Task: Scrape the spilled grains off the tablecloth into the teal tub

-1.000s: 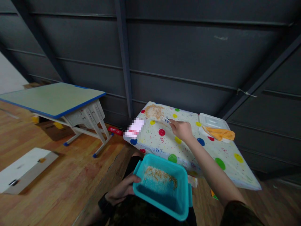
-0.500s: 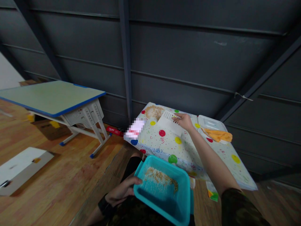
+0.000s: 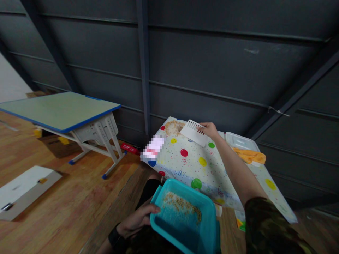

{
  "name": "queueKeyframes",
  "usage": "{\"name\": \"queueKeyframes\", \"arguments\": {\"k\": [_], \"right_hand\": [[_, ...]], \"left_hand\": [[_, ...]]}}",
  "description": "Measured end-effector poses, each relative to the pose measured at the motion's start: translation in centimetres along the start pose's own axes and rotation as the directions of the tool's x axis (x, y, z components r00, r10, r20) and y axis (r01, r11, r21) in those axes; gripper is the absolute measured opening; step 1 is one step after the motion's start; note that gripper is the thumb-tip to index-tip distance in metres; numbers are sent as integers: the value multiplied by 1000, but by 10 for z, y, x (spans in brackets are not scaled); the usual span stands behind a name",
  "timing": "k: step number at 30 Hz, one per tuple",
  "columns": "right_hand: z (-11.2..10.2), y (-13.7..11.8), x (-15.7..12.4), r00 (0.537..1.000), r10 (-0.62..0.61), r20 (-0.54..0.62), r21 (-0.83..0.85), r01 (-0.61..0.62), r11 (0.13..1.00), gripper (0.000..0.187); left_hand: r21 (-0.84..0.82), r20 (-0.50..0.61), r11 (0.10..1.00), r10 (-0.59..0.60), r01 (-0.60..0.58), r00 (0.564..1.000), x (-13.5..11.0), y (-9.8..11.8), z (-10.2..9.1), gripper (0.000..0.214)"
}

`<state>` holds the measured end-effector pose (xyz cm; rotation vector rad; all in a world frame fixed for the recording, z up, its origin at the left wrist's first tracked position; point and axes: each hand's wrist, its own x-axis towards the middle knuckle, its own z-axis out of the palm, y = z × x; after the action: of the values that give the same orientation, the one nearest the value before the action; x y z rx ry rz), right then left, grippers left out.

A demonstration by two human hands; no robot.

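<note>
My left hand [image 3: 139,218] is closed on the left rim of a turquoise plastic basin [image 3: 185,231], held just below the table's front edge. Yellowish beans or grains [image 3: 182,204] mixed with paler, finer grains lie inside it. Over the far side of the table, my right hand [image 3: 210,130] grips a flat white slotted scraper [image 3: 193,135] by its slotted end. The scraper's left end is beside a spread pile of similar grains [image 3: 172,127] on the patterned tablecloth [image 3: 172,165]. Whether scraper and grains touch, I cannot tell.
An orange cloth [image 3: 250,156] lies by a clear plastic container [image 3: 241,141] on the table's right. A pixelated flat item [image 3: 154,146] is at the left edge. Dark wall panels [image 3: 206,63] stand behind; a green-topped desk [image 3: 60,109] and white box [image 3: 28,190] are left.
My right hand has moved the scraper slightly back, toward the table's far edge. My left hand keeps its hold on the basin. The whole view has shifted slightly.
</note>
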<state>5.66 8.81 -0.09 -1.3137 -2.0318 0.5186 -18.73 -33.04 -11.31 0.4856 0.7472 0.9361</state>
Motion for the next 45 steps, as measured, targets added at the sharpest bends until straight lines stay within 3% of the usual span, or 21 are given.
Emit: {"name": "queueKeyframes", "arguments": {"k": [5, 9, 15, 19, 26, 35, 40, 45], "right_hand": [[4, 2, 5, 991, 118, -65, 152, -107, 983, 41], [17, -11, 2, 989, 109, -103, 193, -87, 977, 38], [50, -41, -10, 999, 21, 34, 308, -30, 951, 42], [61, -46, -13, 994, 67, 85, 252, -87, 964, 40], [45, -18, -6, 981, 190, -37, 151, -183, 972, 34], [17, 8, 1, 943, 302, -141, 233, -265, 936, 36], [7, 10, 1, 950, 220, -223, 226, -169, 959, 40], [8, -1, -5, 977, 91, -195, 92, -74, 993, 44]], "left_hand": [[23, -13, 1000, -13, 13, 1000, 1, 0, 0, 41], [8, -15, 999, -33, 33, 999, 2, 1, 1, 38], [-17, -4, 999, -35, 35, 999, 3, -2, -1, 40], [-6, 6, 1000, -24, 24, 1000, 2, -1, -2, 37], [2, -6, 1000, 12, -12, 1000, 1, -2, -1, 46], [-23, 10, 1000, 9, -8, 1000, 4, -4, -2, 49], [-17, -10, 1000, -1, 1, 1000, 1, 0, 3, 57], [-13, -13, 1000, -29, 28, 1000, 3, -1, 3, 61]]}}
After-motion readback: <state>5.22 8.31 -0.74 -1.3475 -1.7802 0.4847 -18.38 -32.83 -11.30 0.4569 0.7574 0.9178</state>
